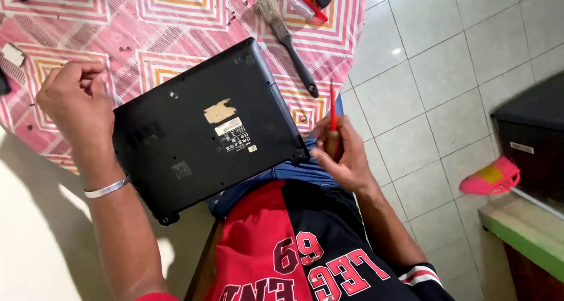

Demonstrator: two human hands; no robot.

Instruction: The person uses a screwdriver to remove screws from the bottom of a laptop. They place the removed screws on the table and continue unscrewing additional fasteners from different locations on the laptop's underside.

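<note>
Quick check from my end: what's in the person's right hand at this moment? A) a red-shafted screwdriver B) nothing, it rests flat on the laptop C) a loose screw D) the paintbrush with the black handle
A: the right hand grips a red-shafted screwdriver pointing up beside the corner of the upturned black laptop, while the paintbrush lies untouched on the patterned cloth.

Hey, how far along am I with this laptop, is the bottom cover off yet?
Not yet. Done so far: the laptop lies bottom-up, half on the patterned cloth, half over your lap, with a brush set out nearby. In hand: your right hand holds a red screwdriver beside the laptop's corner, and your left hand is pinched shut at its far edge. Left: the cover is still on; I can't tell whether any screws are out.
</note>
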